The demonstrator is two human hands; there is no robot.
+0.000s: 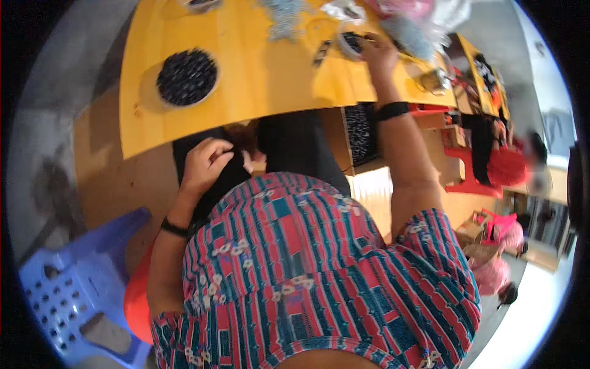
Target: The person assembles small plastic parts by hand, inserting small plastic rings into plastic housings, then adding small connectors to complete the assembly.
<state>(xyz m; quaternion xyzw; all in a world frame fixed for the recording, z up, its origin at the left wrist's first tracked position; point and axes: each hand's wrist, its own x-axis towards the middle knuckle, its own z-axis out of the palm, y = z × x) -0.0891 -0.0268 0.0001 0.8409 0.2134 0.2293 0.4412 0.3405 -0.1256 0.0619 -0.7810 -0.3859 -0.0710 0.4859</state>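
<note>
My right hand [379,54] reaches across the yellow table to a small white bowl [344,49] holding small black pieces [353,40]. Its fingers are bent together at the bowl's right rim; blur hides what they hold, if anything. My left hand [208,163] rests on my thigh, loosely curled, a gap between thumb and fingers, with nothing visible in it. Left of the white bowl lies a small dark and silver object [321,54], too blurred to name. A larger round container [216,80] heaped with shiny black pieces [187,76] stands at the table's left.
The yellow table [264,80] bears scattered pale blue-grey pieces [284,17] and plastic bags [415,34] farther off. Below it stands a box of black pieces [361,132]. A blue plastic chair [86,283] is at my left. Other people [504,166] sit at the right.
</note>
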